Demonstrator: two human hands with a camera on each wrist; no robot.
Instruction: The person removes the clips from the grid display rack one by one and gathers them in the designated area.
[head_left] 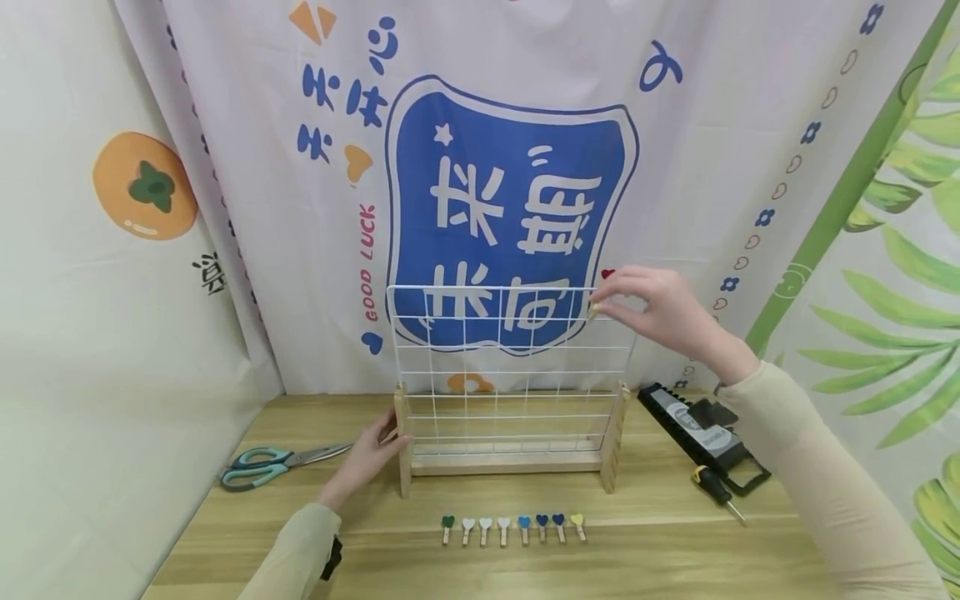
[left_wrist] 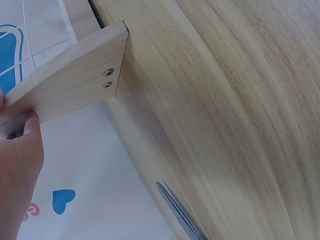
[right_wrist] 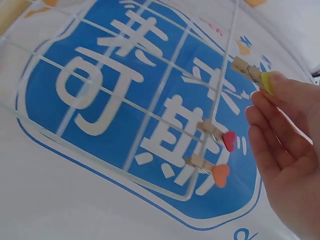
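A white wire grid rack [head_left: 450, 287] stands upright in a wooden base [head_left: 510, 462]. The left hand [head_left: 367, 454] grips the rack's left wooden leg [left_wrist: 85, 75], thumb on one side and fingers on the other. High at the grid's right side, the right hand [head_left: 652, 308] pinches a small clothespin with a yellow heart [right_wrist: 266, 82] by its heart end. Its wooden jaws are close to the top wire; whether they touch it I cannot tell. A red-heart clothespin [right_wrist: 229, 141] and an orange-heart clothespin [right_wrist: 220, 175] are clipped to that wire nearby.
Several heart clothespins, including a green one [head_left: 447, 522] and a yellow one [head_left: 577, 522], lie in a row before the rack. Scissors [head_left: 258, 467] lie at left. A black-and-grey case [head_left: 701, 429] and a screwdriver [head_left: 716, 483] lie at right. A printed curtain [head_left: 510, 208] hangs behind.
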